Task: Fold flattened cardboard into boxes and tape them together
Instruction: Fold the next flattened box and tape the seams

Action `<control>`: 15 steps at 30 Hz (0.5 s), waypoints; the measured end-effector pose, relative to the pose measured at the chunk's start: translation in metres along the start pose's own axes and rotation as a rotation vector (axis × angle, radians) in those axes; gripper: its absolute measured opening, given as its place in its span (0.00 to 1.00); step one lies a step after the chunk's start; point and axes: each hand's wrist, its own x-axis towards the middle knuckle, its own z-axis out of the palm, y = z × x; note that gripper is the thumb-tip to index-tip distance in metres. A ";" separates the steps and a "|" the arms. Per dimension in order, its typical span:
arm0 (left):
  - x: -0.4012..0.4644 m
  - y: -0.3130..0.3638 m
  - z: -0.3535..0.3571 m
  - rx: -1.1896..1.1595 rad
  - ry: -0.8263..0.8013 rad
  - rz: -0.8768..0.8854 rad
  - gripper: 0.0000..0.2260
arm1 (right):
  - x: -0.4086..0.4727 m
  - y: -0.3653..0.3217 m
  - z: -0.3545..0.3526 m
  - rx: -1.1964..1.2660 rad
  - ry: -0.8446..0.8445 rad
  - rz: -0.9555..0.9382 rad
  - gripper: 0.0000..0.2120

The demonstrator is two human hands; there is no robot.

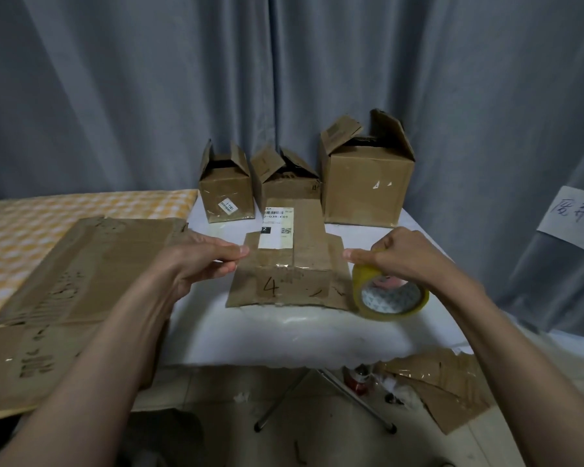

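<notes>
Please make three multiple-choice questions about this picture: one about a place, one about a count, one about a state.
1. Where is the tape roll?
A. in the right hand
B. in the left hand
C. inside a box

2. How many boxes stand at the back of the table?
A. one
B. three
C. five

3. How are the top flaps of these back boxes?
A. taped shut
B. cut off
C. open, standing up

Answers:
1 A, the right hand grips the roll beside the box marked 4.
2 B, small, middle and large stand in a row.
3 C, their flaps point upward, untaped.
</notes>
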 end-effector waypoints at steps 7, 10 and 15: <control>0.013 -0.008 0.000 0.075 0.003 -0.060 0.18 | 0.014 0.010 0.012 -0.012 -0.098 -0.004 0.32; 0.018 -0.016 0.005 0.143 0.017 -0.073 0.16 | 0.015 0.013 0.015 -0.014 -0.114 -0.005 0.32; 0.017 -0.018 0.011 0.279 0.025 -0.044 0.18 | 0.012 0.015 0.014 0.099 -0.106 0.019 0.26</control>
